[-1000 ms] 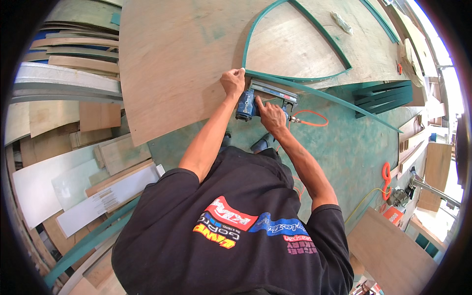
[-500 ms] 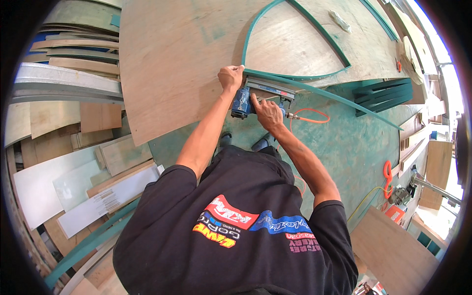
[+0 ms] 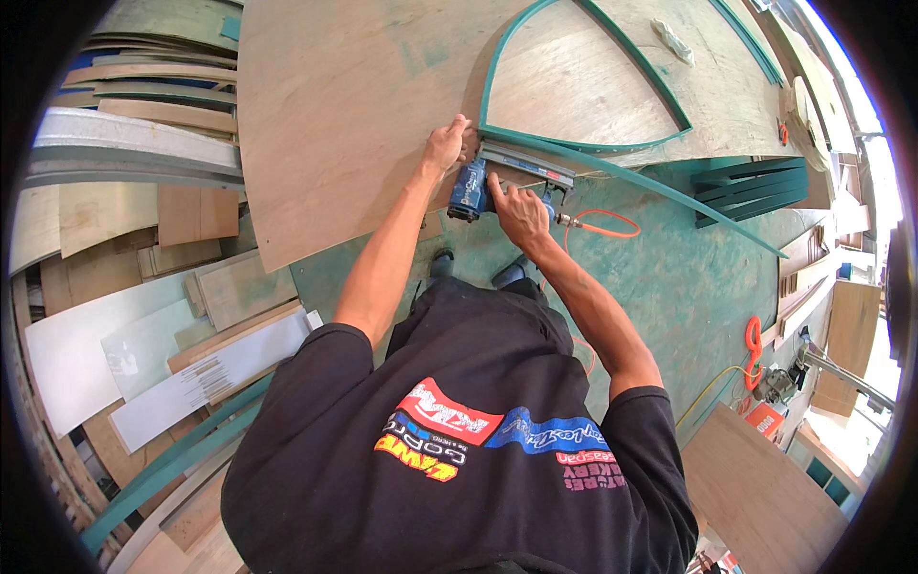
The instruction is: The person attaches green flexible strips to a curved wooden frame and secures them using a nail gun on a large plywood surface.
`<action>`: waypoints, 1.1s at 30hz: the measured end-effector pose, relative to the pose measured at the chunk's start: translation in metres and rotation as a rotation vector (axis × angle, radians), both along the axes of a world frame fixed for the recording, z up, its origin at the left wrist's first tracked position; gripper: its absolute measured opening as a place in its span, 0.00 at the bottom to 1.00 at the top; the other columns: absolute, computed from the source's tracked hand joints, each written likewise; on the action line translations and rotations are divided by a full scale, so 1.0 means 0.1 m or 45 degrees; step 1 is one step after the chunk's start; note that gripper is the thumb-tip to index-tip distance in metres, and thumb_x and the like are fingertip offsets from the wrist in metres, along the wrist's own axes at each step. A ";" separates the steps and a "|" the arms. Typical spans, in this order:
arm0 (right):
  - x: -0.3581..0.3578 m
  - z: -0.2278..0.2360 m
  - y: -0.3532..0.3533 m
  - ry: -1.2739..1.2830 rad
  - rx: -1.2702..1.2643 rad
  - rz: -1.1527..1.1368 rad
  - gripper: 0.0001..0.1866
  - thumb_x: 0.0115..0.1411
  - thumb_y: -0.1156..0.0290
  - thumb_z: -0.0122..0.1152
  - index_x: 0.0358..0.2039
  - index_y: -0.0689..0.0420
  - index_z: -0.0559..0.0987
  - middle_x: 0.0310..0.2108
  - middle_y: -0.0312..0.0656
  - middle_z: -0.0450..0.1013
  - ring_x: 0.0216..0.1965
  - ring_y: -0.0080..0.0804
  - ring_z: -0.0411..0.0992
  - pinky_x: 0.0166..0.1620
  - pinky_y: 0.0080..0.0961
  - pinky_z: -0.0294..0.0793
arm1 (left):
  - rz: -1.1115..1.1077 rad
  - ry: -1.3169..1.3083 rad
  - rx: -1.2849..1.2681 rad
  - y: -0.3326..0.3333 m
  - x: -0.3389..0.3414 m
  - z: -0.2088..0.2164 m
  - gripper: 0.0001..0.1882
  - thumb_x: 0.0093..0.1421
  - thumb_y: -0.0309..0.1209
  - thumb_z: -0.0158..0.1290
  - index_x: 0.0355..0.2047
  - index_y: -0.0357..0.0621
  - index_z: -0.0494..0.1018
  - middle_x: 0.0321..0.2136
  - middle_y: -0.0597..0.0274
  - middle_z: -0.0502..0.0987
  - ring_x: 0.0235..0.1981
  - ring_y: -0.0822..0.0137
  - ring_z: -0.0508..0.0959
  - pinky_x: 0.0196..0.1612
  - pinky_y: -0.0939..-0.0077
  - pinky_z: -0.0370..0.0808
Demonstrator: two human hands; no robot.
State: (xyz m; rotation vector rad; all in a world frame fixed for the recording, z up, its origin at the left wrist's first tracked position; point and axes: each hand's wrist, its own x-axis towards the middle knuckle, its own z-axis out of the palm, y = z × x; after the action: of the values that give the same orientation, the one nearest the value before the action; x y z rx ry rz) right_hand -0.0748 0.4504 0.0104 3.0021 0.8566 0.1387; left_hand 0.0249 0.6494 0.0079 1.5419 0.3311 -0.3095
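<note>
A blue and black nail gun [image 3: 469, 191] with a silver magazine is in my right hand [image 3: 523, 218], fingers wrapped round its handle. Its magazine lies along the near side of a curved, three-sided frame of green strips [image 3: 636, 62]. One long green strip [image 3: 688, 203] runs past the frame's corner and sticks out over the floor to the right. Just left of that corner, my left hand [image 3: 446, 145] is partly open, thumb and fingers apart, seemingly free of the frame.
The frame lies on a large plywood sheet [image 3: 335, 124]. An orange air hose [image 3: 612, 230] trails from the nail gun to the floor. Dark green slats [image 3: 751, 189] are stacked at the right. Boards and a metal beam [image 3: 134, 143] crowd the left. A crumpled plastic bag [image 3: 673, 41] lies beyond the frame.
My left hand has come off the frame's corner, moving slightly left and opening. The nail gun stays at the near strip in my right hand. The view has shifted slightly.
</note>
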 end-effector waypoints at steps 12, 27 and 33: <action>0.05 -0.05 0.03 -0.034 0.000 0.057 0.30 0.57 0.75 0.56 0.61 0.54 0.66 0.29 0.43 0.76 0.32 0.39 0.79 0.36 0.32 0.77 | 0.244 -0.496 0.683 -0.17 -1.07 -0.26 0.30 0.62 0.50 0.55 0.44 0.28 0.76 0.40 0.38 0.79 0.42 0.45 0.80 0.47 0.57 0.75; 0.06 -0.07 -0.03 -0.115 -0.074 0.140 0.29 0.59 0.71 0.53 0.62 0.55 0.66 0.29 0.41 0.76 0.33 0.35 0.78 0.39 0.28 0.76 | 0.319 -0.561 0.634 -0.29 -1.10 -0.26 0.33 0.58 0.52 0.59 0.42 0.26 0.73 0.38 0.37 0.75 0.41 0.43 0.75 0.48 0.52 0.72; 0.05 -0.09 -0.03 -0.156 0.002 0.123 0.28 0.59 0.71 0.53 0.62 0.56 0.67 0.29 0.40 0.75 0.32 0.35 0.78 0.38 0.29 0.76 | 0.392 -0.505 0.501 -0.30 -1.12 -0.20 0.32 0.56 0.50 0.62 0.42 0.28 0.73 0.38 0.40 0.76 0.41 0.47 0.77 0.47 0.55 0.73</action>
State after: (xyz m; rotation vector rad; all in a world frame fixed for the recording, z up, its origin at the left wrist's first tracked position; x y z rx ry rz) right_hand -0.0694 0.4475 0.0009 2.9179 0.9883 0.3208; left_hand -0.0872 0.6196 -0.0124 1.8612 0.3206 0.3207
